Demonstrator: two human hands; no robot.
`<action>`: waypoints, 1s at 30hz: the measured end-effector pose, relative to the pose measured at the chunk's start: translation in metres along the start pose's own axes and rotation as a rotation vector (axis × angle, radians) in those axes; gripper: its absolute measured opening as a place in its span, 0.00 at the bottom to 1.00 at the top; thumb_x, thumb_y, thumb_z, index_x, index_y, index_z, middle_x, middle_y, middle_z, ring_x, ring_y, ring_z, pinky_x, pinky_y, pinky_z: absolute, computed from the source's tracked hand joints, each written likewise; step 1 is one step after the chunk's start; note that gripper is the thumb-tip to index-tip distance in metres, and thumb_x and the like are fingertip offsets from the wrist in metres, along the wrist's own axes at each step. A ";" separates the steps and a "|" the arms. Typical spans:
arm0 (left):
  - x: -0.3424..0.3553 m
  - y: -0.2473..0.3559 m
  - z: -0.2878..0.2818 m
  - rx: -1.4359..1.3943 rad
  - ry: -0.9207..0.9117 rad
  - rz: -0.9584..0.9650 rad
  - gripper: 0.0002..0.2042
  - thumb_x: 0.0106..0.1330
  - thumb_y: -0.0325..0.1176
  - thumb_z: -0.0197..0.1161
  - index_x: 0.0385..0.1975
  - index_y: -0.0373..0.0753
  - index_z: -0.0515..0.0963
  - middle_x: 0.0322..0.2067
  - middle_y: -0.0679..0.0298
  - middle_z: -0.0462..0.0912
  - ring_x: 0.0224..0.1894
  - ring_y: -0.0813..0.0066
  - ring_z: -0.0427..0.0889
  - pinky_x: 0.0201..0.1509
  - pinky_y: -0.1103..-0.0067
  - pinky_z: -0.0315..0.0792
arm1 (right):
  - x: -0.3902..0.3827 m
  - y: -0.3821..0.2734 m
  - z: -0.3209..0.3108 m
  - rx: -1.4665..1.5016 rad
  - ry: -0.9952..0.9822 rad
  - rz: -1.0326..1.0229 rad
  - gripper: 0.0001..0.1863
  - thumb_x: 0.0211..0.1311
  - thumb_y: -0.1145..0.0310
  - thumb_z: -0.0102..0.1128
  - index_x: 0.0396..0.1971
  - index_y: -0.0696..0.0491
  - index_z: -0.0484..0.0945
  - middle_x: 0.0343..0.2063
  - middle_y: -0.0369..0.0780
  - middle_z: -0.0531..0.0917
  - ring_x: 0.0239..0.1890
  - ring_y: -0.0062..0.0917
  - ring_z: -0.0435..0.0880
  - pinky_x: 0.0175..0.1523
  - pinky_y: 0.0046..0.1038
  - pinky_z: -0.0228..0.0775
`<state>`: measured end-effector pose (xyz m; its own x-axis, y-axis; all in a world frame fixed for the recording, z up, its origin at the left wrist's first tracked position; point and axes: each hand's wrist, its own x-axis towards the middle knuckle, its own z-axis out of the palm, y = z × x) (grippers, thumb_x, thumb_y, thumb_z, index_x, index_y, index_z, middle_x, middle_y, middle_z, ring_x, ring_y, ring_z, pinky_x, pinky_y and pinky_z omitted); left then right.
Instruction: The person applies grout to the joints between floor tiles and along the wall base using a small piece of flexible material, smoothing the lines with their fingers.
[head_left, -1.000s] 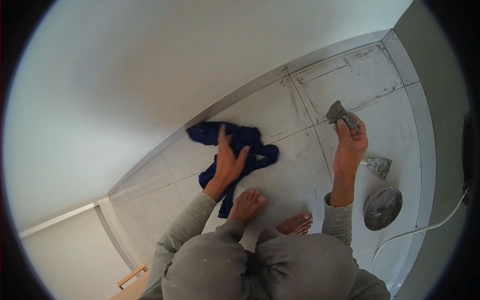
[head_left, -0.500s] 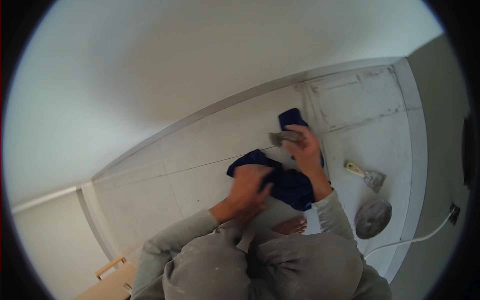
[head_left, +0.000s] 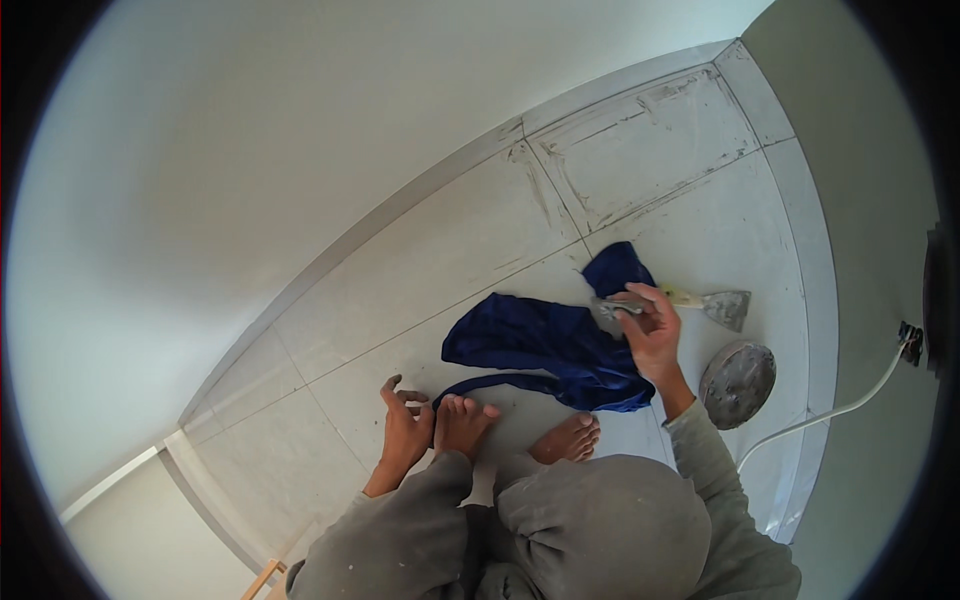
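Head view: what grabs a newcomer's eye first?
The dark blue cloth spread on the pale tiled floor at centre stands out most. The right hand hovers at its right edge gripping a small scraper, with a second scraper and a round grey dish beyond. The left hand rests on the floor beside bare feet.

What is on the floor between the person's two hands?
In the head view, the crumpled blue cloth lies on the tiled floor between the left hand and the right hand, which holds a small scraper over it.
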<state>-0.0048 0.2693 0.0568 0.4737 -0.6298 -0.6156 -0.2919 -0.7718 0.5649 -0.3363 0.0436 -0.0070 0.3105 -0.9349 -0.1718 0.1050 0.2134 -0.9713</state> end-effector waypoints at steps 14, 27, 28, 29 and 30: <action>0.015 0.053 0.026 -0.063 -0.014 0.038 0.35 0.66 0.26 0.60 0.70 0.28 0.50 0.46 0.50 0.78 0.45 0.63 0.83 0.45 0.72 0.79 | -0.047 -0.007 -0.064 -0.126 0.410 -0.017 0.23 0.65 0.84 0.63 0.59 0.60 0.71 0.48 0.44 0.84 0.52 0.24 0.82 0.61 0.26 0.73; 0.044 0.157 0.110 -0.342 -0.842 0.456 0.33 0.73 0.24 0.54 0.72 0.35 0.42 0.55 0.52 0.73 0.58 0.62 0.76 0.63 0.68 0.72 | -0.015 -0.033 -0.032 0.126 0.461 0.109 0.23 0.65 0.83 0.62 0.60 0.60 0.71 0.44 0.43 0.86 0.49 0.21 0.83 0.59 0.25 0.73; 0.047 0.163 0.104 -0.333 -0.842 0.455 0.33 0.73 0.24 0.54 0.72 0.35 0.42 0.55 0.52 0.73 0.58 0.62 0.76 0.63 0.68 0.72 | -0.014 -0.034 -0.029 0.141 0.455 0.113 0.23 0.65 0.83 0.62 0.60 0.60 0.71 0.44 0.42 0.86 0.49 0.21 0.83 0.59 0.24 0.74; 0.054 0.170 0.089 -0.294 -0.918 0.388 0.32 0.73 0.24 0.55 0.72 0.36 0.46 0.54 0.53 0.75 0.57 0.63 0.77 0.62 0.68 0.73 | -0.013 -0.034 -0.025 0.155 0.451 0.116 0.23 0.65 0.83 0.62 0.60 0.60 0.71 0.44 0.42 0.86 0.48 0.20 0.83 0.58 0.24 0.74; 0.063 0.177 0.074 -0.251 -0.994 0.320 0.31 0.73 0.24 0.56 0.72 0.38 0.49 0.53 0.54 0.77 0.56 0.64 0.78 0.62 0.68 0.73 | -0.012 -0.036 -0.022 0.165 0.458 0.116 0.23 0.65 0.83 0.62 0.60 0.60 0.71 0.44 0.42 0.86 0.48 0.20 0.83 0.58 0.24 0.74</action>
<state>-0.0882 0.0865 0.0769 -0.5158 -0.6760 -0.5263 -0.0498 -0.5896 0.8062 -0.3644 0.0405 0.0261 -0.1138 -0.9231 -0.3674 0.2537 0.3305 -0.9091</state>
